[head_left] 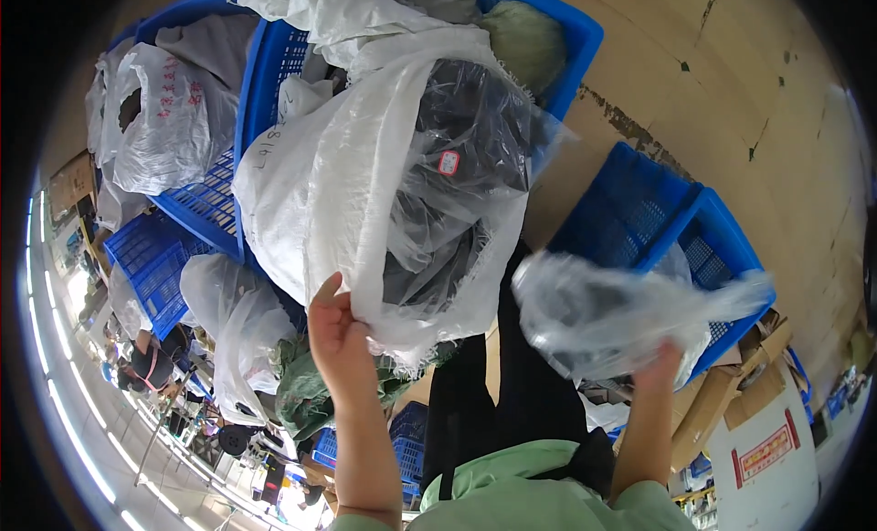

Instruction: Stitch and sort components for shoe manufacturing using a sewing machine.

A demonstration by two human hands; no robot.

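A large white woven sack [311,184] lies with its mouth gaping toward me, on top of a blue crate. Inside it are clear plastic bags with dark contents [466,120], one bearing a small red-edged label [449,162]. My left hand [340,335] pinches the near rim of the sack between thumb and fingers. Off to the right, my right hand [660,362] grips a crumpled clear plastic bag [603,316], smeared by motion. That bag hangs over a blue crate [703,230], and whatever it may contain cannot be made out.
Blue crates [265,93] holding white plastic bags [174,120] stand at the left. A green sack [306,389] sits below the woven sack. Cardboard [731,394] and a white box [767,449] are at the lower right. The worn floor [731,93] stretches across the upper right.
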